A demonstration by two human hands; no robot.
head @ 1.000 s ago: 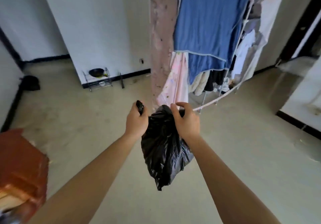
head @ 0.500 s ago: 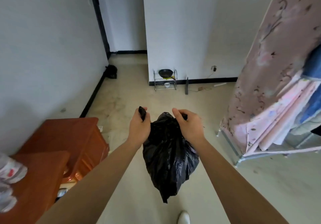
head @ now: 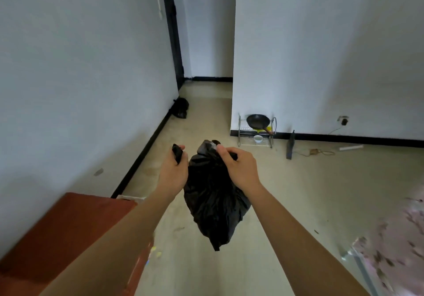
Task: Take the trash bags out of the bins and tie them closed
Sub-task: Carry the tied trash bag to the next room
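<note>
where the fingers close, entry one: left hand (head: 173,173), thumb and fingers (head: 181,148) pinching a twisted black end of the trash bag (head: 213,204); the end pokes up above the fist. entry two: right hand (head: 241,169), fingertips (head: 223,150) curled and pinching the gathered neck of the same bag, a small pale patch showing at the very top of the neck. whether a knot is formed between the hands, cannot tell.

entry three: the trash bag itself, black, crumpled, part full, hanging in the air between the two bare forearms, clear of the floor (head: 298,192), its lower tip pointing down.

entry four: reddish-brown cabinet (head: 68,227), lower left, partly behind the left forearm, standing against the white wall.

entry five: second black bag (head: 181,108), on the floor far ahead, against the black baseboard (head: 142,155) of the left wall, near the doorway.

entry six: wire rack (head: 256,143), on the floor against the jutting white wall; a dark pan (head: 258,121) leans on its upper tier, a white bowl (head: 258,138) sits on the lower.

entry seven: dark narrow object (head: 291,145), upright, just right of the rack; beside it a loose cable (head: 321,152) lies on the floor, and a plug (head: 343,121) sits in the wall above.

entry eight: floral pink fabric (head: 399,249), blurred, at the lower right edge.
</note>
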